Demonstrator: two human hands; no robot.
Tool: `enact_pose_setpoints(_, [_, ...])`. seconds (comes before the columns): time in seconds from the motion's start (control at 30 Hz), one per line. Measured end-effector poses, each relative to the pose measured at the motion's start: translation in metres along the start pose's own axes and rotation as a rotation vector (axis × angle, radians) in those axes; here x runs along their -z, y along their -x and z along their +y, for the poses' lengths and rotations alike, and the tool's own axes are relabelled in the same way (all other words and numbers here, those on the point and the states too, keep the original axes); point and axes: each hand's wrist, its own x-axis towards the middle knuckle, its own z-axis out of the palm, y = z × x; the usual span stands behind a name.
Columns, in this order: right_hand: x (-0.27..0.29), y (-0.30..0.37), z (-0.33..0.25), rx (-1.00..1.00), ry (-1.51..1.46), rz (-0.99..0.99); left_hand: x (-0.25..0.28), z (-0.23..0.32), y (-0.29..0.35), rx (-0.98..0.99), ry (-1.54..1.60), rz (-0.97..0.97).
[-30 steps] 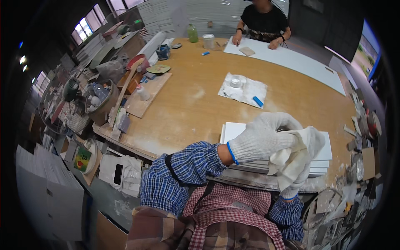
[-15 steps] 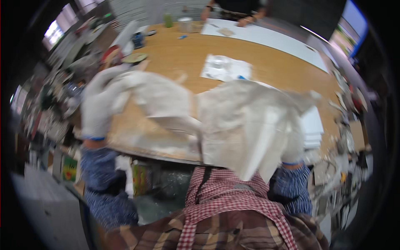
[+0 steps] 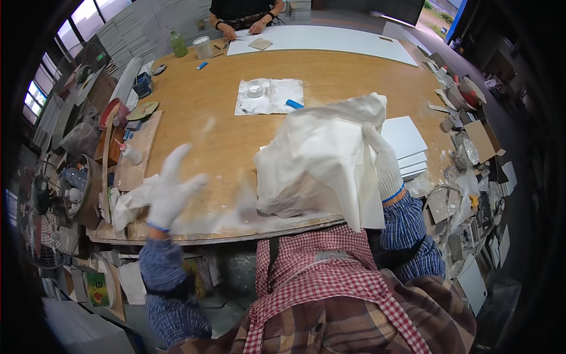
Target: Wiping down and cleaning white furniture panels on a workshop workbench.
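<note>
My left hand (image 3: 172,194), in a white knit glove, is raised over the table's near left part with its fingers spread and nothing in them. Just beside it, a crumpled white cloth (image 3: 131,207) lies at the near left edge. On the right, my gloved right hand (image 3: 384,165) grips a large cream cloth (image 3: 318,159) by its right side, the thumb in front and the other fingers mostly hidden. The cloth hangs in folds over the near edge and hides what is under it. White panels (image 3: 405,141) are stacked right behind that hand.
On the wooden table (image 3: 194,118), a white sheet (image 3: 277,88) bears a clear round dish (image 3: 254,89) and a blue object (image 3: 294,104). A squeeze bottle (image 3: 131,154) stands left. At the far side, a person (image 3: 247,17) works by a long white board (image 3: 312,40). Clutter lines both sides.
My left hand has let go of the white cloth, which now lies at the near left edge, and its fingers have opened. The right hand keeps the cream cloth. The whole view has shifted.
</note>
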Motion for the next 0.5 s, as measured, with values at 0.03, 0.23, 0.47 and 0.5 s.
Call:
enact_pose_setpoints(0.03, [-0.003,0.001,0.0,-0.026,-0.002,0.02,-0.02,0.034,-0.016,-0.06,0.003,-0.096])
enact_pose_setpoints(0.23, [-0.003,-0.001,-0.011,-0.037,0.038,-0.063,-0.08,0.119,-0.097,0.02,0.445,-0.776])
enact_pose_setpoints(0.47, [0.067,-0.012,-0.058,0.095,0.432,0.141,-0.056,0.152,-0.109,-0.033,1.007,-0.562])
enact_pose_setpoints(0.5, [0.069,-0.011,-0.053,0.084,0.425,0.129,-0.052,0.155,-0.112,-0.021,1.056,-0.507])
